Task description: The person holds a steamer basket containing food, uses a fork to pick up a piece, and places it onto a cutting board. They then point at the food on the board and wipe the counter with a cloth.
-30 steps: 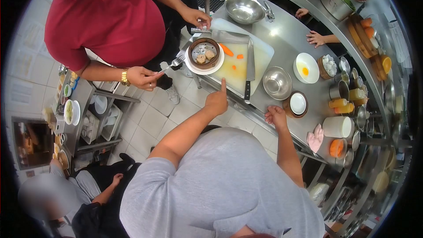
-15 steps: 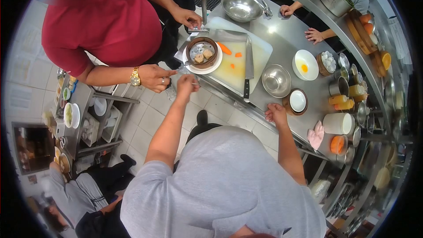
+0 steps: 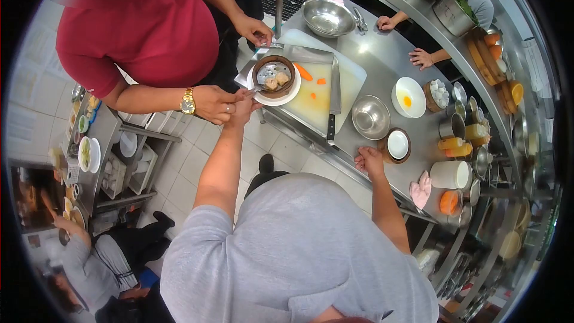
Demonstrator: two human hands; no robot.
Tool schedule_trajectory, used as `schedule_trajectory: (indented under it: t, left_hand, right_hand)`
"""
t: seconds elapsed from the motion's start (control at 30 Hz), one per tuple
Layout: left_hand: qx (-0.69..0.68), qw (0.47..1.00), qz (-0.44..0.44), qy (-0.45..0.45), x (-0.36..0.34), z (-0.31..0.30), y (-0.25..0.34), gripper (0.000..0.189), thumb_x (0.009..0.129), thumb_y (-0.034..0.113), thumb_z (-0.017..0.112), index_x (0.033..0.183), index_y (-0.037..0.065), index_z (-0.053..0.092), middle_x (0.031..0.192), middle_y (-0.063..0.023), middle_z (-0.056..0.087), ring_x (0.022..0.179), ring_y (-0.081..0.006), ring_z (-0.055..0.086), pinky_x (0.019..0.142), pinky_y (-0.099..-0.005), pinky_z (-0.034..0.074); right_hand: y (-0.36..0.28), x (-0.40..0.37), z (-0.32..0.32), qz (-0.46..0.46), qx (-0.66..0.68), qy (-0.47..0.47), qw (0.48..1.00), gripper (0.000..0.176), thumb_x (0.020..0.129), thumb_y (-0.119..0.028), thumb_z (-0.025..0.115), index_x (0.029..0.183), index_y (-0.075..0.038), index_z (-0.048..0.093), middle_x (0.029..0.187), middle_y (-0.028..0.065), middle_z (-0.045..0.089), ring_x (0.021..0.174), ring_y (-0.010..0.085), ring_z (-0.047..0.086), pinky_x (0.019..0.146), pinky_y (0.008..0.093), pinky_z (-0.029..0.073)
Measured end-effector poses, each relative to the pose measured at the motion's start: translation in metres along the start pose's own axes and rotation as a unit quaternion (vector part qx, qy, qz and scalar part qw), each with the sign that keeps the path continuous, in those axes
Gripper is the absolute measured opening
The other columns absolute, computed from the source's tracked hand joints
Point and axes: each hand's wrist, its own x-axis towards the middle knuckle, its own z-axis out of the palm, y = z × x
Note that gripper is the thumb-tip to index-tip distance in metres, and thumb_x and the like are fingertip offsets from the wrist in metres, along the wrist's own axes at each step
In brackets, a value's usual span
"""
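My left hand (image 3: 240,112) is closed at the handle of a metal fork (image 3: 259,88), whose head reaches the near rim of a round bamboo steamer (image 3: 290,72). Several pale dumplings (image 3: 275,80) sit inside it, and it stands on a white plate (image 3: 276,101). A co-worker's hand (image 3: 214,105) with a gold watch is against my left hand and partly covers my fingers. Resting at the counter's edge, my right hand (image 3: 369,160) has curled fingers and nothing visible in it. Beside it is a small white bowl (image 3: 398,143) in a brown holder.
A cleaver-like knife (image 3: 334,93) and carrot pieces (image 3: 304,72) lie on the cutting board (image 3: 353,72). Metal bowls (image 3: 370,116), a white bowl with egg yolk (image 3: 409,97), and sauce bottles (image 3: 457,146) stand on the counter. Another person's hands (image 3: 421,58) rest across it.
My left hand has moved left and up to the fork and now meets the co-worker's hand. My right hand stays at the counter's edge. The view has shifted slightly.
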Motion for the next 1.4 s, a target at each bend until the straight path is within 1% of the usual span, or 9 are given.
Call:
schedule_trajectory:
  t: [0.1,0.17,0.3,0.33,0.57,0.63,1.1,1.3,1.4]
  left_hand:
    - [0.007,1.0,0.012,-0.018,-0.009,0.007,0.0,0.034,0.107,0.01,0.062,0.14,0.004,0.053,0.112,-0.0103,0.075,0.094,-0.0235,0.079,0.078,-0.0346,0.069]
    - [0.017,0.997,0.011,-0.073,-0.025,0.016,0.005,0.025,0.104,0.009,0.067,0.127,0.003,0.059,0.112,-0.0101,0.072,0.096,-0.0216,0.077,0.072,-0.033,0.069]
    - [-0.019,0.997,0.036,-0.064,-0.046,0.027,-0.01,0.045,0.097,0.001,0.062,0.141,0.004,0.053,0.128,-0.0127,0.069,0.103,-0.0219,0.077,0.071,-0.0343,0.07]
    - [-0.002,0.995,0.056,-0.079,-0.047,0.029,-0.013,0.058,0.094,-0.004,0.058,0.15,0.006,0.047,0.132,-0.0125,0.068,0.104,-0.022,0.076,0.075,-0.0358,0.07]
    - [-0.056,0.989,0.029,-0.13,-0.101,0.052,0.012,0.074,0.091,-0.01,0.055,0.16,0.01,0.038,0.14,-0.012,0.064,0.117,-0.0271,0.075,0.088,-0.0408,0.07]
    - [-0.036,0.991,0.033,-0.127,-0.122,0.063,0.022,0.077,0.091,-0.013,0.051,0.163,0.008,0.033,0.15,-0.0176,0.06,0.124,-0.0323,0.074,0.095,-0.0448,0.07]
    - [-0.09,0.969,0.011,-0.229,-0.277,0.184,0.108,0.081,0.087,-0.01,0.055,0.161,0.009,0.027,0.146,-0.0158,0.056,0.122,-0.0289,0.072,0.088,-0.0422,0.07]
    - [-0.136,0.951,0.002,-0.278,-0.322,0.216,0.139,0.078,0.088,-0.013,0.053,0.159,0.009,0.03,0.144,-0.0151,0.057,0.123,-0.0289,0.071,0.094,-0.0434,0.068]
    - [-0.131,0.943,0.013,-0.304,-0.334,0.221,0.147,0.061,0.092,-0.009,0.054,0.152,0.001,0.045,0.142,-0.0183,0.065,0.125,-0.0328,0.071,0.105,-0.0514,0.062]
  right_hand:
    - [0.002,0.002,-0.001,-0.007,0.0,-0.002,1.0,0.025,0.107,-0.03,0.071,0.108,-0.005,0.069,0.079,0.0087,0.074,0.053,0.0154,0.067,0.046,0.0276,0.047]
    - [0.0,0.001,0.0,-0.005,-0.001,0.0,1.0,0.025,0.107,-0.03,0.07,0.106,-0.005,0.069,0.079,0.0087,0.074,0.052,0.0153,0.066,0.045,0.0275,0.047]
    - [0.0,0.001,-0.001,-0.005,0.0,0.001,1.0,0.025,0.107,-0.03,0.071,0.105,-0.005,0.069,0.078,0.0088,0.074,0.052,0.0152,0.067,0.045,0.0274,0.047]
    - [-0.001,0.001,-0.001,-0.002,0.003,-0.002,1.0,0.025,0.106,-0.03,0.071,0.104,-0.005,0.069,0.078,0.0089,0.074,0.052,0.0152,0.067,0.045,0.0275,0.047]
    - [0.0,0.002,-0.002,-0.005,-0.011,0.004,1.0,0.026,0.106,-0.03,0.072,0.103,-0.005,0.069,0.078,0.0095,0.074,0.052,0.0157,0.067,0.044,0.0279,0.047]
    - [0.001,0.003,-0.004,-0.002,-0.011,0.004,1.0,0.026,0.106,-0.03,0.072,0.104,-0.005,0.069,0.078,0.0096,0.074,0.053,0.0158,0.068,0.044,0.0281,0.048]
    - [0.002,0.005,-0.007,-0.009,-0.032,0.001,0.999,0.03,0.104,-0.029,0.071,0.113,0.0,0.072,0.082,0.0115,0.076,0.056,0.0167,0.069,0.046,0.0282,0.05]
    - [0.001,0.0,-0.006,-0.043,-0.04,0.014,0.998,0.029,0.104,-0.028,0.069,0.11,0.001,0.072,0.082,0.0134,0.076,0.057,0.0178,0.071,0.046,0.0285,0.05]
    - [0.003,-0.001,-0.006,-0.063,-0.039,0.012,0.997,0.033,0.105,-0.029,0.069,0.113,0.003,0.072,0.082,0.014,0.076,0.057,0.0179,0.071,0.046,0.0284,0.051]
